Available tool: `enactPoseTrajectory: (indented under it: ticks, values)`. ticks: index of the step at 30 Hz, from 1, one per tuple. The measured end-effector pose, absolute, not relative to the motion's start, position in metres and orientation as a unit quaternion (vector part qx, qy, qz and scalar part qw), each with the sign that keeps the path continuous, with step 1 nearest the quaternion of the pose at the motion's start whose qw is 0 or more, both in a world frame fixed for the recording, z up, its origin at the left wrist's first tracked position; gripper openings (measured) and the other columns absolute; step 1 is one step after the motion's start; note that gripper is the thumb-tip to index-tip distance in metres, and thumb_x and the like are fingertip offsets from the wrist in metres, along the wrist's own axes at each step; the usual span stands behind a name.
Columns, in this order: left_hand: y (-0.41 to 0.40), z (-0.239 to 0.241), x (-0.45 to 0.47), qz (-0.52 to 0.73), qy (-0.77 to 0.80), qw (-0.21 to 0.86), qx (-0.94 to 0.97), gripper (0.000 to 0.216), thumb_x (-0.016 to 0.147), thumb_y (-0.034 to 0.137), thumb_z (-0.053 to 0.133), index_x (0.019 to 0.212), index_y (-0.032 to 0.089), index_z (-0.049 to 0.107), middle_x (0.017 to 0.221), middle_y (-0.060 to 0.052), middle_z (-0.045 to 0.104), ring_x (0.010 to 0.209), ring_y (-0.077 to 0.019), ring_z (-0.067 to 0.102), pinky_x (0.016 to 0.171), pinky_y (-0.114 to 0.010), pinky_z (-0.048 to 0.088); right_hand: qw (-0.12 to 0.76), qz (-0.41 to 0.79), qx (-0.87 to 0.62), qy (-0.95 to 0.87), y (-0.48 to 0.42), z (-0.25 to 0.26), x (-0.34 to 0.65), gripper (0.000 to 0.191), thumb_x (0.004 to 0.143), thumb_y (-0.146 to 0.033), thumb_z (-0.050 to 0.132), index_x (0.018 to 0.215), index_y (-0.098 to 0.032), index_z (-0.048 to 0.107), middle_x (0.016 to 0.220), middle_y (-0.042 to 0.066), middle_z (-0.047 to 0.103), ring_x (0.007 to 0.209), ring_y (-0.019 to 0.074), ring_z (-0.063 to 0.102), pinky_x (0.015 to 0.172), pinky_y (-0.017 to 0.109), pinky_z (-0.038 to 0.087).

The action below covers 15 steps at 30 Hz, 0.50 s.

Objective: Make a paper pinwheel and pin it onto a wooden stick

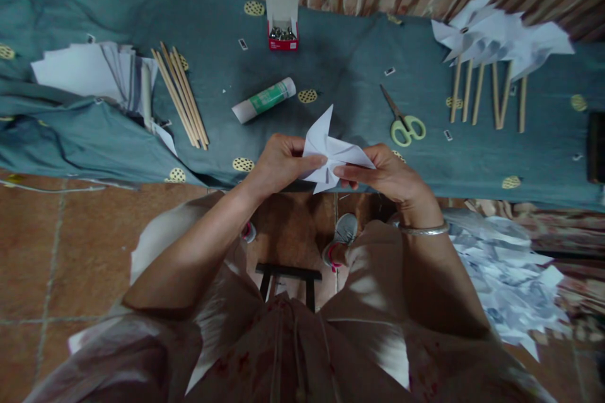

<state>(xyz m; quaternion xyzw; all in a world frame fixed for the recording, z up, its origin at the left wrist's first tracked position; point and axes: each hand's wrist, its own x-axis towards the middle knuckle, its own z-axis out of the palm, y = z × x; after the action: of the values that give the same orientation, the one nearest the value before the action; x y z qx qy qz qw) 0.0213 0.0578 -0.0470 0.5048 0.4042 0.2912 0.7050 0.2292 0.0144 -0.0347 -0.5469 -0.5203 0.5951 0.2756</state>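
A folded white paper pinwheel is held between both hands over the front edge of the cloth-covered table. My left hand pinches its left blade, with the thumb lying near the centre. On the right side, my right hand grips another blade, thumb on top and fingers partly hidden beneath. No stick shows on this pinwheel. Just beyond my hands lies a glue stick with a green label. Green-handled scissors rest on the cloth to the right.
An open red box of metal pins stands at the back. Wooden sticks and stacked white paper lie left. Finished pinwheels on sticks lie at the far right. A heap of white paper pieces sits below the table's right side.
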Motion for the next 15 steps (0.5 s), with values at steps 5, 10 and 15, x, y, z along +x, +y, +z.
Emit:
enactPoseTrajectory:
  ticks: [5, 10, 15]
  values:
    - [0.057, -0.046, 0.024, 0.298, 0.416, 0.697, 0.502, 0.023, 0.064, 0.036, 0.085, 0.07, 0.015, 0.077, 0.066, -0.001, 0.07, 0.059, -0.0112, 0.058, 0.056, -0.022, 0.044, 0.335, 0.578, -0.556, -0.494, 0.014, -0.038, 0.226, 0.034, 0.067, -0.048, 0.087, 0.07, -0.018, 0.072, 0.063, -0.004, 0.063, 0.056, 0.0085, 0.051, 0.053, 0.023, 0.038]
    - [0.056, -0.047, 0.029, 0.321, 0.424, 0.694, 0.484, 0.033, 0.061, 0.043, 0.087, 0.073, 0.014, 0.077, 0.069, -0.001, 0.072, 0.062, -0.0123, 0.058, 0.059, -0.024, 0.046, 0.4, 0.582, -0.55, -0.445, 0.016, -0.043, 0.218, 0.04, 0.061, -0.046, 0.09, 0.086, -0.018, 0.074, 0.077, -0.001, 0.069, 0.068, 0.0114, 0.058, 0.062, 0.026, 0.047]
    - [0.057, -0.049, 0.03, 0.319, 0.425, 0.7, 0.477, 0.033, 0.062, 0.043, 0.086, 0.077, 0.014, 0.079, 0.073, -0.003, 0.074, 0.065, -0.0139, 0.06, 0.063, -0.025, 0.047, 0.414, 0.56, -0.552, -0.46, 0.019, -0.045, 0.215, 0.036, 0.062, -0.047, 0.089, 0.075, -0.018, 0.072, 0.063, -0.003, 0.06, 0.057, 0.009, 0.049, 0.052, 0.025, 0.041]
